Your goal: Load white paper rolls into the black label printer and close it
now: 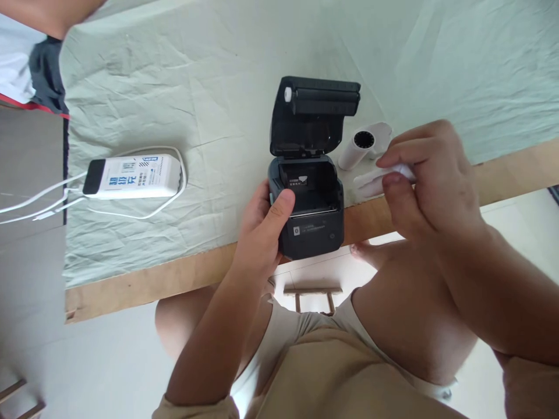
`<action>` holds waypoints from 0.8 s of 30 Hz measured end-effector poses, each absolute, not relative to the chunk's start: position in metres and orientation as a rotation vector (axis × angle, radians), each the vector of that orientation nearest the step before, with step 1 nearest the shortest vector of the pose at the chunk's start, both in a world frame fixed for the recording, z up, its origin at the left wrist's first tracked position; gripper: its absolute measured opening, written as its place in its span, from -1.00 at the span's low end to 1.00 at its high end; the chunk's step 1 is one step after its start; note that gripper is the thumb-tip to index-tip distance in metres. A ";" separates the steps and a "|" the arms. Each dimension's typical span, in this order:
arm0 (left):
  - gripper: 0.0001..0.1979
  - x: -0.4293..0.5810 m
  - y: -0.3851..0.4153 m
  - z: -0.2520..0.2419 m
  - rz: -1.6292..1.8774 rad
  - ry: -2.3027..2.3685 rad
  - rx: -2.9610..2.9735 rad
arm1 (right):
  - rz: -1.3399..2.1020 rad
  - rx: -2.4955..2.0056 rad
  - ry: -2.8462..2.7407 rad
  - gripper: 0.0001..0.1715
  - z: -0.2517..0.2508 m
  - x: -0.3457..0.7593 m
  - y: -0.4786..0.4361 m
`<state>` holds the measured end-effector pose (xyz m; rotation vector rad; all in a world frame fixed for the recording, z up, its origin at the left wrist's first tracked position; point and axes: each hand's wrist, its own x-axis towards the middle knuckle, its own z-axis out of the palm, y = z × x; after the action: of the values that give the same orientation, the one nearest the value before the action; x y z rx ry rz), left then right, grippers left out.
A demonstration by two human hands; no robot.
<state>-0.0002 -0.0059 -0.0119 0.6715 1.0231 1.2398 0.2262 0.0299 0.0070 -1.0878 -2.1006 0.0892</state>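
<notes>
A black portable label printer is at the table's front edge, with its lid raised and its paper bay showing. My left hand grips the printer's left side, thumb on top by the bay's rim. To the right of the printer lies a white paper roll with a dark round core end; a loose piece of paper curls behind it. My right hand pinches a crumpled white strip of paper between thumb and fingers, just right of the roll. Part of that strip is hidden inside the hand.
A white power bank or charger block with white cables lies on the left of the pale green tablecloth. The wooden table edge runs along the front. Another person's arm shows at the top left. Below stands a small wooden stool.
</notes>
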 end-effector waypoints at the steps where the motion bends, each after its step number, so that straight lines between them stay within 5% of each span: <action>1: -0.71 0.000 -0.006 -0.012 1.242 1.018 0.676 | 0.072 -1.133 -2.130 -0.73 0.004 0.229 0.028; 24: -0.74 0.000 -0.005 -0.012 1.239 1.053 0.693 | 0.217 -1.100 -2.233 -0.73 -0.006 0.234 0.026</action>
<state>0.0001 -0.0051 -0.0124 0.6926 1.0532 1.2392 0.2345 0.0260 -0.0059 -1.1005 -2.2332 0.2172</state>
